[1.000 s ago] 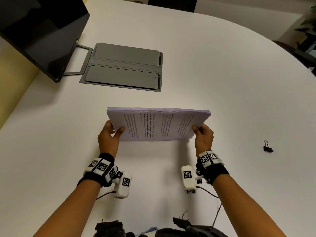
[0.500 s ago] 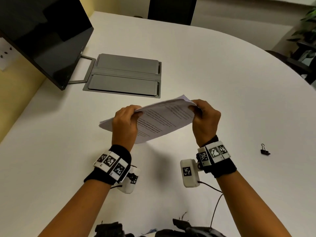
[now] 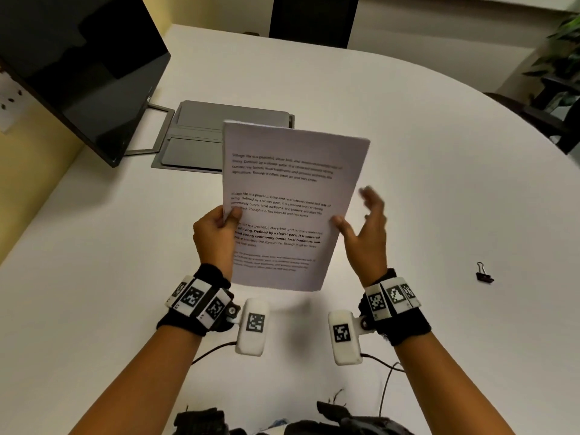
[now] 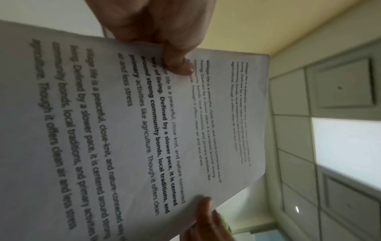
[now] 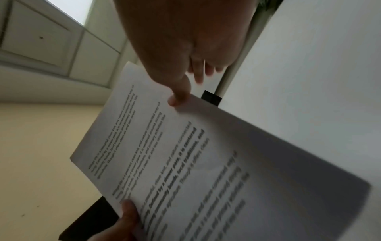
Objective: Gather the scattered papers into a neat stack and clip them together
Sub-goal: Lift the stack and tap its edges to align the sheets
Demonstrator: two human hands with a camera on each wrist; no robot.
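Observation:
A stack of printed white papers (image 3: pixel 292 189) stands upright in the air above the white table (image 3: pixel 423 152), text facing me. My left hand (image 3: pixel 216 233) pinches the stack's left edge, thumb on the front page (image 4: pixel 177 65). My right hand (image 3: pixel 364 227) is beside the right edge with its fingers spread and blurred; only its thumb tip (image 5: pixel 177 99) touches the paper (image 5: pixel 206 163). A black binder clip (image 3: pixel 484 274) lies on the table far to the right of both hands.
A dark monitor (image 3: pixel 78 64) stands at the back left. A grey floor-box lid (image 3: pixel 201 136) lies flat in the table behind the papers. A dark chair (image 3: pixel 310 17) stands beyond the far edge. A plant (image 3: pixel 561 48) is at the right.
The stack went from lying sideways between both hands to upright with its short edge up. My right hand has let go of its grip and spread its fingers; the left keeps hold.

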